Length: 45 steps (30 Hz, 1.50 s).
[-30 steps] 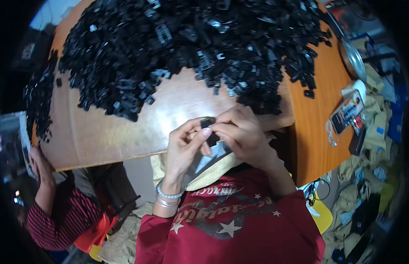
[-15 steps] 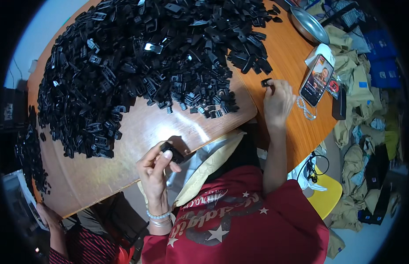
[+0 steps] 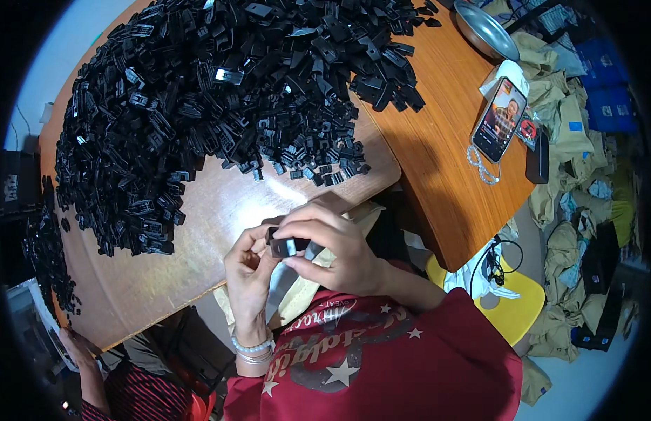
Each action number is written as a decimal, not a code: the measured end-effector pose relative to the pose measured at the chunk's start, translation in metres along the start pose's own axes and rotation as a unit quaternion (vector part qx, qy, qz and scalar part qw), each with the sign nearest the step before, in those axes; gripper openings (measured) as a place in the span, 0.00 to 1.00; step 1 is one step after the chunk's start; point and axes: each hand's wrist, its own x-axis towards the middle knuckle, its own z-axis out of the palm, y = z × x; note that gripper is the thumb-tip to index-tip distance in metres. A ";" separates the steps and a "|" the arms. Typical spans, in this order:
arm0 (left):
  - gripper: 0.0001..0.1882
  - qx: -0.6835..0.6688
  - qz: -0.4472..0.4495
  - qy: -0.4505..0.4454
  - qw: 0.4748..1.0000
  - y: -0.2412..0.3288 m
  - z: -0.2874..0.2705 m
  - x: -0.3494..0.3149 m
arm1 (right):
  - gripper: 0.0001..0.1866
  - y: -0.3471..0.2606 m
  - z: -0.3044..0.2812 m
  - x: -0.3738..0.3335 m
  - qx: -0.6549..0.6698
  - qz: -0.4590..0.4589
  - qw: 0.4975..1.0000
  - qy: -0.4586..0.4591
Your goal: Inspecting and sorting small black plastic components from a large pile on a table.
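Note:
Close to my body, at the table's near edge, both hands meet around black plastic pieces. My left hand [image 3: 248,281] is closed on a small black plastic part [image 3: 278,247], thumb and fingers pinching it. From the right, the fingers of my right hand [image 3: 343,252] close on the same spot, against the left hand's part. The small black piece my right hand carried is mostly hidden by the fingers. Beyond my hands spreads a large heap of black plastic parts [image 3: 220,98], with smaller clip-like pieces [image 3: 322,158] along its near right edge.
On the wooden table [image 3: 437,175] at right lie a phone [image 3: 500,119] playing video, a beaded strap [image 3: 481,168], a black box [image 3: 538,156] and a metal bowl [image 3: 486,29]. A yellow stool [image 3: 511,316] and tan bags [image 3: 557,259] stand right. Another person's hand [image 3: 78,347] is lower left.
My right hand has moved left and toward me from the table's right side, bringing its small black piece to the part in my left hand. The view has shifted slightly.

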 end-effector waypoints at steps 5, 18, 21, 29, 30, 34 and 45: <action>0.15 -0.030 -0.006 0.053 0.998 0.012 0.004 0.002 | 0.17 0.011 -0.009 -0.006 -0.143 -0.072 0.987 0.003; 0.13 -0.113 -0.055 0.074 0.989 0.010 0.003 0.005 | 0.16 0.014 -0.018 -0.021 0.065 0.158 0.985 0.022; 0.13 -0.117 -0.068 0.076 0.988 0.010 0.002 0.004 | 0.17 0.014 -0.018 -0.020 0.042 0.149 0.988 0.004; 0.13 -0.096 -0.068 0.068 0.991 0.010 0.008 0.003 | 0.18 0.016 -0.013 -0.022 -0.055 0.091 0.994 -0.025; 0.13 -0.096 -0.065 0.056 0.992 0.011 0.011 0.002 | 0.18 0.015 -0.012 -0.022 -0.055 0.091 0.994 -0.027; 0.16 -0.110 -0.054 -0.013 0.992 0.005 0.000 -0.004 | 0.19 0.015 -0.014 -0.027 -0.117 0.023 0.993 -0.008; 0.19 -0.330 -0.170 -0.120 0.921 -0.021 -0.027 -0.015 | 0.15 0.011 -0.022 -0.020 -0.121 -0.085 0.986 -0.073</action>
